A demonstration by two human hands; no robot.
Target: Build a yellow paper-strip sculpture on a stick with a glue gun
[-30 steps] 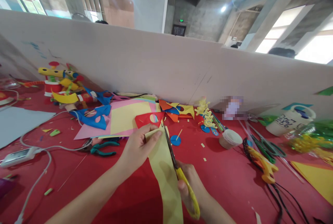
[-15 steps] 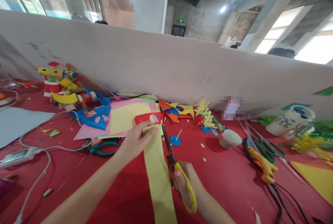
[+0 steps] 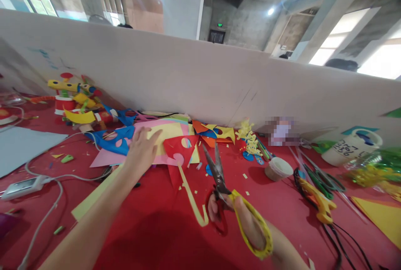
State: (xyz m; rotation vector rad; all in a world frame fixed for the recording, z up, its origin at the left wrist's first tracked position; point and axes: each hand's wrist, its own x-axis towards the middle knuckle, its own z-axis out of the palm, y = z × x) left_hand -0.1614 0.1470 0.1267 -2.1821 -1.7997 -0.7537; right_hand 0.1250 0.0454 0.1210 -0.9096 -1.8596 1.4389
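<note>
My left hand (image 3: 142, 149) is over the paper stack, palm down with its fingers apart. A pale yellow paper strip (image 3: 94, 197) lies slanting, partly hidden under my left forearm. My right hand (image 3: 247, 220) holds scissors (image 3: 219, 174) with yellow and red handles, their blades spread apart and pointing away from me. Left of the scissors, a thin, bent yellow strip (image 3: 190, 197) runs down from a pink round piece (image 3: 176, 159). Above that piece is a red paper cut-out (image 3: 175, 144) with a hole.
Blue mask-like cut-outs (image 3: 109, 141) and craft figures (image 3: 75, 98) are at the left, with a white cable and plug (image 3: 23, 188). To the right stand a small cup (image 3: 278, 169), a yellow glue gun (image 3: 319, 203) and a white bucket (image 3: 351, 149). A pale partition (image 3: 200, 77) rises behind.
My left hand has let go of the wide yellow strip's top and moved left; the strip now lies slanting. The scissors have moved right and their blades have opened. The thin strip has come into view.
</note>
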